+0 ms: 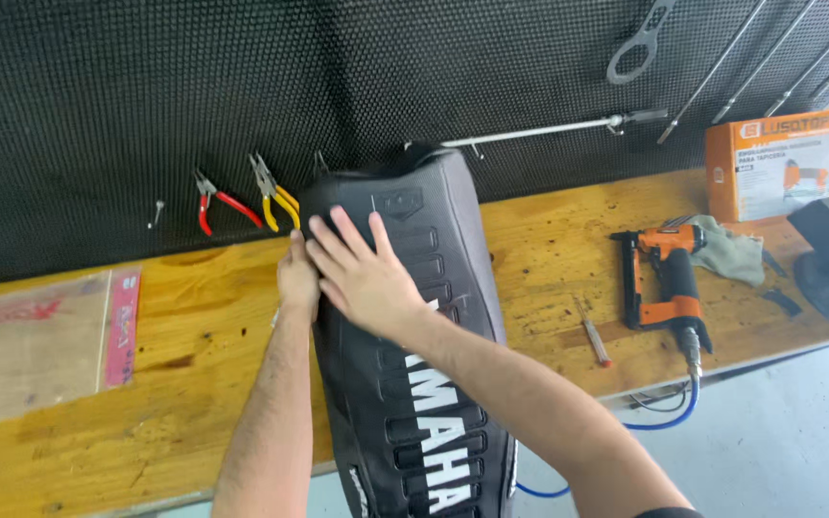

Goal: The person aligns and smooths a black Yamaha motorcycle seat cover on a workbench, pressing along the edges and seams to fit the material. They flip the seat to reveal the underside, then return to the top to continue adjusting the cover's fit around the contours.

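Wooden workbench [568,240] spans the frame. Black motorcycle seat [434,384] lies centre, running to the bottom edge. Orange box [779,163], upper right. Orange staple gun [669,278], right of the seat. Right hand [362,273] flat, fingers spread on the seat top. Left hand [297,278] grips its left edge. Red pliers [223,203] and yellow pliers [273,195], upper left.

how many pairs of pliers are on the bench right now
2. The red-handled pliers lie at the back of the wooden bench, against the black wall. The yellow-handled pliers lie just right of them, beside the black seat cover. The seat may hide others.
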